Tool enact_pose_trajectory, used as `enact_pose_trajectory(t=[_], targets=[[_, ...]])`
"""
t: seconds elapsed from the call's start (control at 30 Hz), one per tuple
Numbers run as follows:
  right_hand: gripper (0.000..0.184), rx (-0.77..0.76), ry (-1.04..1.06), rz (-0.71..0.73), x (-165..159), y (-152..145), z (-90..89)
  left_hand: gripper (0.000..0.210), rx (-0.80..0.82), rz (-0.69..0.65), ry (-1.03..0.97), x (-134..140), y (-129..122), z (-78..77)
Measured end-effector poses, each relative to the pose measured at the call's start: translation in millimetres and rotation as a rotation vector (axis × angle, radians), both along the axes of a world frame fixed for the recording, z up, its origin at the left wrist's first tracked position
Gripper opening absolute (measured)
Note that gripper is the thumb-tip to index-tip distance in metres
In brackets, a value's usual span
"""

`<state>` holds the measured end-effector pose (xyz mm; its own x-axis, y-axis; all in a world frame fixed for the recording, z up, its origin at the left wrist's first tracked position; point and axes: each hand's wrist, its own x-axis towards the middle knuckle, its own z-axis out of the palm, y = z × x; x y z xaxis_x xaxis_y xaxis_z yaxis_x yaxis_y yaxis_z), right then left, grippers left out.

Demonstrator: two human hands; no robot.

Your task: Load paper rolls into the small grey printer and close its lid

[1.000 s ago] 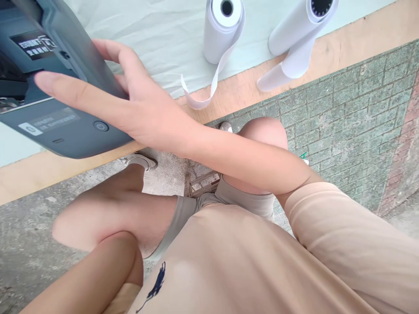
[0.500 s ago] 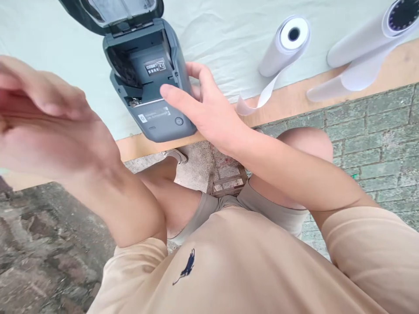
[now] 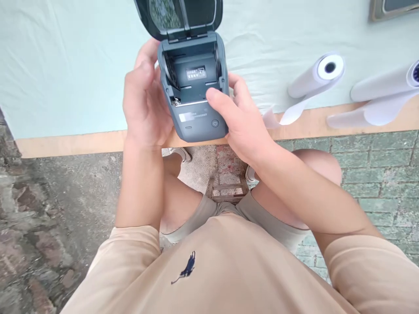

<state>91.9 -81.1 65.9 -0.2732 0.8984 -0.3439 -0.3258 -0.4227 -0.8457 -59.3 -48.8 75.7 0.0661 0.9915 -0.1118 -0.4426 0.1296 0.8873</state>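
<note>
A dark grey-blue label printer [image 3: 198,120] is held over the table's front edge, its power button towards me. Its lid [image 3: 183,17] is swung up on the far side, and the compartment below shows a small printed label but no roll. My right hand [image 3: 244,115] grips the printer's right side, thumb over the front rim of the compartment and fingers partly hidden behind the casing. Against the left side is my left hand [image 3: 144,102], closed around the casing with some fingertips out of sight.
To the right, a white paper roll [image 3: 303,83] lies with its loose end trailing towards the table's edge [image 3: 72,144]. Beyond it is another white roll [image 3: 376,87], partly unrolled. A dark framed object [image 3: 393,6] is cut off at the top right corner.
My left hand has come from the far left to the printer and taken hold of its left side. In view, the printer and rolls sit further right; the right hand keeps its grip.
</note>
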Motion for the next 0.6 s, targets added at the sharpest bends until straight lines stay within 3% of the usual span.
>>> enact_pose_trajectory(t=[0.07,0.23,0.4,0.6], targets=[[0.043,0.003,-0.024,0.025,0,-1,0.5,0.056,0.106,-0.084,0.046,-7,0,0.2],[0.043,0.046,-0.033,0.044,-1,-5,2.9,0.047,0.199,-0.002,0.070,-14,4,-2.3],[0.040,0.087,-0.084,0.049,-1,-7,3.6,0.039,0.122,0.093,0.229,-14,5,-8.9],[0.032,0.082,-0.110,0.057,-1,-7,2.6,0.035,0.077,0.073,0.155,-8,0,-10.1]])
